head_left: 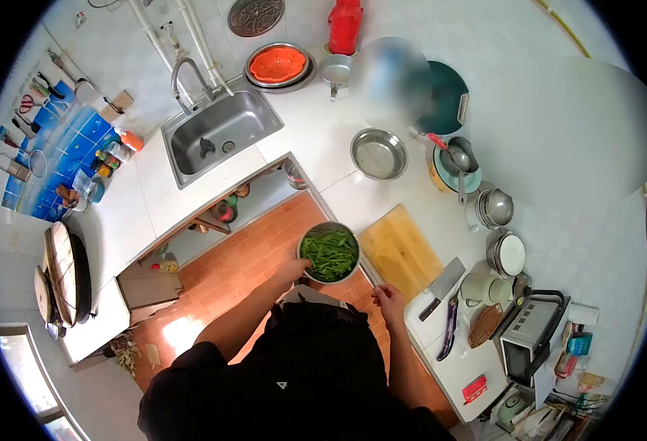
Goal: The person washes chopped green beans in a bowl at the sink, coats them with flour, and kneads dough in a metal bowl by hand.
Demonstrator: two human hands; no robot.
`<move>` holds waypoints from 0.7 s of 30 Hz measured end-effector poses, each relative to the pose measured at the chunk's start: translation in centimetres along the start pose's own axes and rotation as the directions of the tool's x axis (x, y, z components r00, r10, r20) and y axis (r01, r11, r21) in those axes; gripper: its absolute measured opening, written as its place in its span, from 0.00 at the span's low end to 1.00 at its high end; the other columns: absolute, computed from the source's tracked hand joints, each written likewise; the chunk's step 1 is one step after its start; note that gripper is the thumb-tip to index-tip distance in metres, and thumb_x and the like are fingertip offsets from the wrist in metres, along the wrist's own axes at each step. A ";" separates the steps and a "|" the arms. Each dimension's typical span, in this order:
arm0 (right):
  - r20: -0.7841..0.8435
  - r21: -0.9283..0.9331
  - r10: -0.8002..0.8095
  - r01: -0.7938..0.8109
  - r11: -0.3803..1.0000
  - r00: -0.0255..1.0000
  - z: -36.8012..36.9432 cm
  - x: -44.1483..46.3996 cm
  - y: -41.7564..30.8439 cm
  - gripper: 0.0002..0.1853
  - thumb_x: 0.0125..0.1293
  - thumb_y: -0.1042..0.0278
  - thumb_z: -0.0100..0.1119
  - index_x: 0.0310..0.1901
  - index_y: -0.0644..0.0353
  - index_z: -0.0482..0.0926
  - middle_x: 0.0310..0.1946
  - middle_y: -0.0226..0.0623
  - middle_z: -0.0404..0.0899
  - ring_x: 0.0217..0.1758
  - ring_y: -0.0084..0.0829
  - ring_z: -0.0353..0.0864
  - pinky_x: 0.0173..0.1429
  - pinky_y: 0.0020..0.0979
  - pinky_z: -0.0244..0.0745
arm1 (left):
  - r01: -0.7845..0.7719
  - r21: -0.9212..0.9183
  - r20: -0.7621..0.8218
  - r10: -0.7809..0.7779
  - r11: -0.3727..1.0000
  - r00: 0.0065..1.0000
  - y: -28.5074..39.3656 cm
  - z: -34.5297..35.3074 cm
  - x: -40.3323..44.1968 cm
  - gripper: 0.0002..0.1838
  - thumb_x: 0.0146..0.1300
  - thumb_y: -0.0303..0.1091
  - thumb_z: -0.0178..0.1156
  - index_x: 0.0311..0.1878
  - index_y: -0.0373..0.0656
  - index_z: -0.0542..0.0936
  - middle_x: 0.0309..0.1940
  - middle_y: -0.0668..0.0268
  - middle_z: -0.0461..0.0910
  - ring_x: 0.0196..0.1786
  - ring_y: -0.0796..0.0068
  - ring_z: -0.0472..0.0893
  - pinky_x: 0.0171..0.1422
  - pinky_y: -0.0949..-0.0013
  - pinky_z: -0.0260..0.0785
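Observation:
A round metal bowl [357, 266] filled with cut green vegetables [329, 253] is held over the floor by my left hand [294, 271], whose fingers grip its left rim. Just right of the bowl, my right hand [390, 300] is near the counter edge with its fingers drawn together; whatever they may hold is too small to make out. Beyond that hand lies a wooden cutting board [403, 250]. A cleaver [447, 281] rests at the board's lower right corner, and a long dark eggplant [450, 328] lies beside it.
An empty metal basin [379, 154] stands on the counter behind the board. The sink [213, 140] is at the upper left. Stacked bowls [511, 253], a green mug [476, 289] and a toaster oven [527, 342] line the right side. A red packet [475, 389] lies near the front.

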State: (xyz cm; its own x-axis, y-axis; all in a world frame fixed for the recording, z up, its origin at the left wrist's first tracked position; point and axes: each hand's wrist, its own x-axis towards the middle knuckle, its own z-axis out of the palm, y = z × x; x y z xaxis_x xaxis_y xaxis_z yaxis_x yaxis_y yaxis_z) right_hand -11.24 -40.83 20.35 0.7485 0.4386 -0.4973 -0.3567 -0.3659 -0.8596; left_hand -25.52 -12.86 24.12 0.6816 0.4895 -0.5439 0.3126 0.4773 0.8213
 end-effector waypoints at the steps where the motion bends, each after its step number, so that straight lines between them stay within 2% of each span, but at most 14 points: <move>1: 0.044 -0.038 -0.013 0.015 0.999 0.999 0.9 0.5 -0.6 0.08 0.68 0.68 0.59 0.39 0.64 0.81 0.27 0.33 0.81 0.26 0.21 0.76 0.33 0.24 0.70 | 0.008 -0.065 -0.023 -0.009 0.998 1.000 1.0 -1.3 -0.1 0.34 0.53 0.15 0.54 0.67 0.37 0.68 0.49 0.53 0.80 0.47 0.58 0.84 0.45 0.59 0.83; 2: 0.029 -0.037 -0.017 0.018 0.999 0.999 1.6 0.9 -1.3 0.08 0.68 0.68 0.59 0.39 0.64 0.81 0.27 0.33 0.81 0.26 0.21 0.76 0.33 0.24 0.70 | 0.007 -0.064 -0.008 -0.007 0.998 1.000 1.0 -2.7 0.5 0.34 0.53 0.15 0.54 0.67 0.37 0.68 0.49 0.53 0.80 0.47 0.58 0.84 0.45 0.59 0.83; 4: 0.045 -0.065 -0.010 0.013 0.998 0.999 3.0 1.3 -2.7 0.08 0.69 0.68 0.59 0.40 0.65 0.81 0.28 0.33 0.81 0.27 0.21 0.76 0.34 0.24 0.71 | 0.007 -0.082 -0.063 -0.012 0.997 0.998 0.0 -5.3 1.2 0.34 0.54 0.15 0.52 0.68 0.39 0.65 0.49 0.53 0.79 0.44 0.57 0.85 0.37 0.57 0.86; 7: 0.051 -0.097 -0.010 0.015 0.995 0.999 4.1 2.0 -3.3 0.09 0.69 0.68 0.59 0.41 0.66 0.80 0.28 0.33 0.81 0.28 0.22 0.76 0.35 0.25 0.72 | 0.030 -0.193 -0.112 -0.052 0.981 0.992 0.7 -7.0 1.5 0.33 0.55 0.15 0.52 0.68 0.40 0.65 0.51 0.52 0.78 0.44 0.54 0.85 0.39 0.53 0.86; 8: 0.029 -0.098 -0.005 0.008 0.995 1.000 4.1 2.1 -3.3 0.09 0.69 0.68 0.59 0.41 0.66 0.80 0.28 0.33 0.81 0.28 0.22 0.76 0.35 0.25 0.72 | 0.003 -0.168 -0.133 -0.025 0.986 0.991 1.0 -6.8 1.1 0.30 0.56 0.18 0.51 0.65 0.35 0.64 0.52 0.51 0.77 0.46 0.54 0.84 0.44 0.52 0.86; 10: 0.095 -0.206 0.029 -0.009 0.978 0.995 4.0 2.4 -3.4 0.10 0.69 0.67 0.59 0.41 0.67 0.80 0.28 0.35 0.81 0.29 0.23 0.77 0.35 0.26 0.73 | -0.004 -0.216 -0.094 -0.017 0.976 0.995 0.1 -7.1 1.9 0.29 0.57 0.18 0.50 0.65 0.35 0.63 0.52 0.51 0.76 0.46 0.54 0.84 0.44 0.52 0.86; 13: 0.102 -0.243 0.080 -0.053 0.969 0.992 3.9 3.5 -3.2 0.10 0.69 0.67 0.59 0.40 0.68 0.79 0.28 0.36 0.80 0.29 0.24 0.77 0.35 0.27 0.73 | -0.006 -0.267 -0.062 -0.011 0.964 0.998 -0.9 -7.3 2.9 0.29 0.58 0.19 0.49 0.65 0.36 0.61 0.54 0.50 0.75 0.47 0.53 0.84 0.44 0.52 0.86; 16: 0.096 -0.281 0.065 -0.036 0.959 0.993 3.8 5.2 -2.9 0.10 0.68 0.67 0.58 0.39 0.67 0.79 0.27 0.36 0.81 0.28 0.26 0.78 0.34 0.29 0.73 | -0.037 -0.305 -0.223 -0.033 0.952 0.974 -1.0 -6.6 3.1 0.30 0.56 0.19 0.48 0.64 0.38 0.56 0.54 0.47 0.73 0.47 0.50 0.84 0.43 0.49 0.86; 21: 0.149 -0.179 0.013 0.014 0.984 0.989 3.2 8.4 -2.6 0.10 0.68 0.67 0.59 0.39 0.68 0.79 0.27 0.36 0.80 0.28 0.25 0.78 0.35 0.28 0.74 | -0.066 -0.317 -0.230 -0.009 0.946 0.973 0.1 -6.6 6.0 0.31 0.56 0.18 0.47 0.66 0.40 0.57 0.54 0.48 0.73 0.47 0.48 0.84 0.44 0.49 0.86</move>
State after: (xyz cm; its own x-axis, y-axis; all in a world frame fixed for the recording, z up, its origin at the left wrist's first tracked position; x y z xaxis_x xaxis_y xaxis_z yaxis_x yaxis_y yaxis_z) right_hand -5.77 -33.58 17.99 0.6525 0.5508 -0.5205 -0.2403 -0.5010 -0.8314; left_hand -25.79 -5.07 19.76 0.5084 0.6399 -0.5763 0.0411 0.6504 0.7584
